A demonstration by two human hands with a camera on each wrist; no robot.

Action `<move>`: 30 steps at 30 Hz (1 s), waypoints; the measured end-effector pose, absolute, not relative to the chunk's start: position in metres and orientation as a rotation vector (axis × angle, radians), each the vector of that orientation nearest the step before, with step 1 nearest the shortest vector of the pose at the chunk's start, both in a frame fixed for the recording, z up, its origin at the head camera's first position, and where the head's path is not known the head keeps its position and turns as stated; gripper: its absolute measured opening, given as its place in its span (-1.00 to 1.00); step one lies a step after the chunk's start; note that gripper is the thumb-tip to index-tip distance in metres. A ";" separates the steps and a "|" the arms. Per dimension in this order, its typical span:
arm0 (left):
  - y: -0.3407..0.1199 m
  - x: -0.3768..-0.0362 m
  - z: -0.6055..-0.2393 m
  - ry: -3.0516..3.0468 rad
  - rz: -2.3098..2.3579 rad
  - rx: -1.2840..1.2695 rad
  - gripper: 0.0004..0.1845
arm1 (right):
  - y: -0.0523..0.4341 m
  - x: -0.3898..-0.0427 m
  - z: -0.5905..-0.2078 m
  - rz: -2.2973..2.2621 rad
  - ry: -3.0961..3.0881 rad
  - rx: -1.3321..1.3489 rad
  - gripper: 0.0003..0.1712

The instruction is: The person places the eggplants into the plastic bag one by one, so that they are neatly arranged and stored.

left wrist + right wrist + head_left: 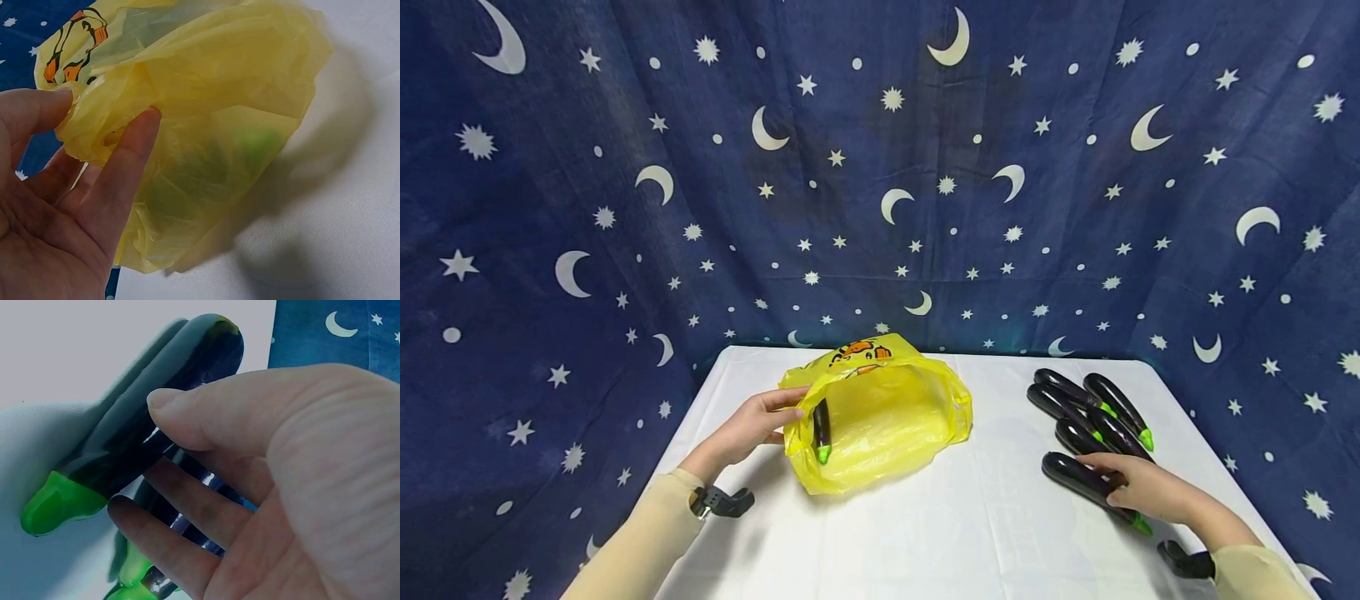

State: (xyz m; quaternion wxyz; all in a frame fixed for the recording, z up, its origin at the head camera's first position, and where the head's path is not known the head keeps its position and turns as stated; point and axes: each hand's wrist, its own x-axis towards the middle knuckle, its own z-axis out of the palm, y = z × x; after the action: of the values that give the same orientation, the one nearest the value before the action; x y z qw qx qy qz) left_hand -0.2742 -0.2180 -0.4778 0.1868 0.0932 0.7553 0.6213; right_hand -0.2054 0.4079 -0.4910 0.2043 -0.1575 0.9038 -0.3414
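Note:
A yellow plastic bag [887,417] with a cartoon print lies on its side, its mouth facing me. My left hand [752,427] grips the left edge of the mouth, thumb and fingers on the thin film [206,69]. One eggplant [822,429] with a green stem end is inside, by the left wall. At the right, my right hand [1153,490] holds the nearest dark eggplant [1075,477]. In the right wrist view the thumb lies on this eggplant's side [119,419] and the fingers curl along the other side, close to its green end [62,503].
Several more eggplants [1060,402] lie bunched just beyond my right hand. White cloth [985,517] covers the table. A dark blue curtain [850,208] with moons and stars hangs behind and at both sides.

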 end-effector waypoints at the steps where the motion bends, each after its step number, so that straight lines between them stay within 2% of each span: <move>1: -0.218 -0.274 -0.478 2.125 1.751 0.262 -0.41 | 0.407 -0.205 -0.491 -0.943 2.530 -0.446 -0.18; 30: -0.216 -0.275 -0.480 2.136 1.765 0.216 -0.41 | 0.386 -0.216 -0.500 -0.943 2.447 -0.309 -0.03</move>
State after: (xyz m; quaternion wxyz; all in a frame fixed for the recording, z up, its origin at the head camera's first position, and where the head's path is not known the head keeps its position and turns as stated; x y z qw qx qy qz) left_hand -0.2753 -0.2159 -0.4798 0.1802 0.0765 0.7561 0.6246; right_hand -0.2160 0.3861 -0.5001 0.2479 -0.1135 0.8978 -0.3459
